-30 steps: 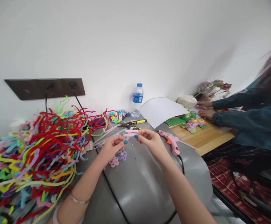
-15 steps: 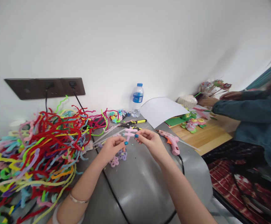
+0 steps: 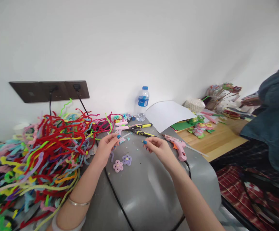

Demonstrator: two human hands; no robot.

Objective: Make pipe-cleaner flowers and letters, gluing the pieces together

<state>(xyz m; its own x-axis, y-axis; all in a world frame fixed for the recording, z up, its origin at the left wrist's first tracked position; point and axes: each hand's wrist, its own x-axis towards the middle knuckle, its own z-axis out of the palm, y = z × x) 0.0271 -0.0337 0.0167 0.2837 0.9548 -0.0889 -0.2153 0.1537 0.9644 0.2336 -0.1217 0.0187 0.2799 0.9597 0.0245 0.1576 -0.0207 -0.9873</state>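
Note:
My left hand [image 3: 108, 145] is closed in a pinch on a pink fuzzy piece [image 3: 121, 127] that rises above its fingertips. To the right, my right hand [image 3: 154, 147] has thumb and finger pressed together; a tiny yellowish bit may be at the tips, too small to name. Below the left fingers, a pink flower [image 3: 118, 166] and a purple flower [image 3: 127, 159] lie on the grey table [image 3: 149, 195]. Yellow-and-black pliers [image 3: 143, 133] rest beyond the hands.
A tangled pile of coloured fuzzy stems [image 3: 55, 154] covers the left side. A bottle [image 3: 142, 102] stands by the wall. A pink glue gun [image 3: 178, 146] with a black cable lies right, near white paper [image 3: 169, 114]. Another person's sleeve [image 3: 274, 102] is at far right.
My hands have moved apart, and the pink piece has gone left and up with my left hand. Both small flowers now show fully. The other person has shifted right, away from the dried flowers.

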